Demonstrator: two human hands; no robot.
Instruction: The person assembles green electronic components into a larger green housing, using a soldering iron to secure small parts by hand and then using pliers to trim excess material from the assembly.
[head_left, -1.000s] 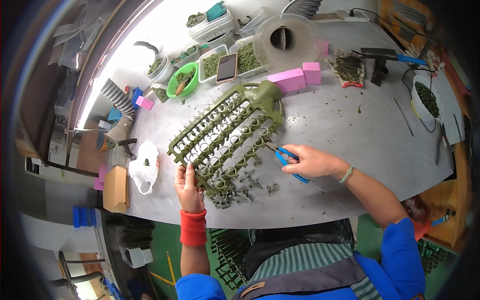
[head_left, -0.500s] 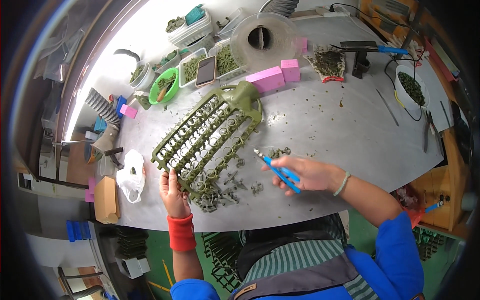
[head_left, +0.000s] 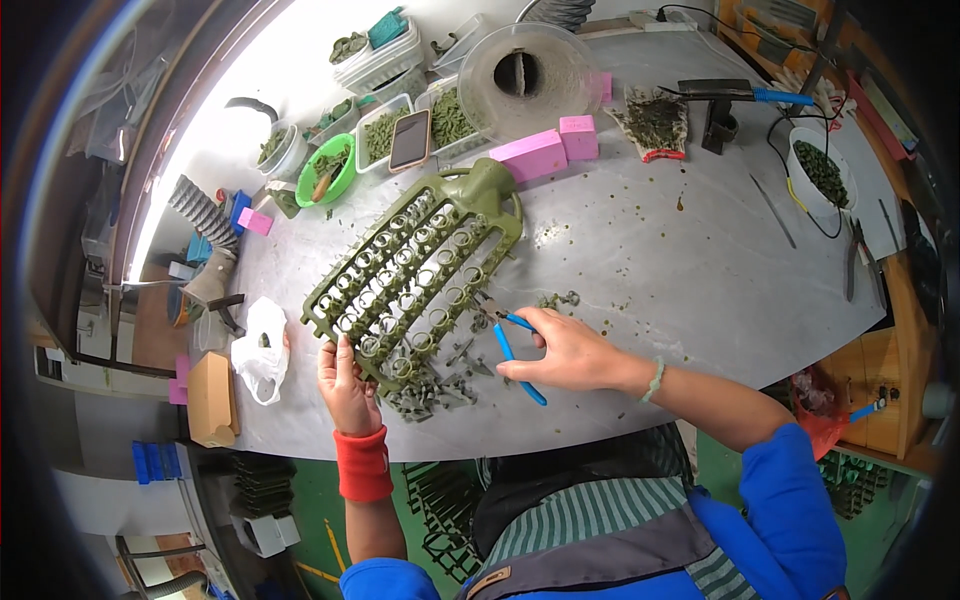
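Note:
A green wax casting rack point(head_left: 482, 192) with rows of ring-shaped pieces lies tilted across the grey table. My left hand point(head_left: 350, 388), below a red wristband, pinches the rack's near left corner. In my right hand point(head_left: 565, 352) are blue-handled cutting pliers point(head_left: 508, 350), their handles spread apart. The pliers' jaws are at the rack's right edge, close to the outer row of rings; whether they touch one I cannot tell. Loose grey-green pieces point(head_left: 425, 400) lie heaped under the rack's near end, and a few more point(head_left: 558, 300) sit beyond my right hand.
At the back stand tubs of green pieces point(head_left: 380, 135), a phone point(head_left: 410, 140), a clear round container point(head_left: 530, 85) and pink blocks point(head_left: 530, 157). A stained glove point(head_left: 655, 125), a white bowl point(head_left: 822, 172) and hand tools are at right. A white plastic bag point(head_left: 262, 350) lies left.
My right hand has moved left and turned, bringing the pliers to the rack's right edge. Their handles have spread wider. My left hand still holds the rack's corner.

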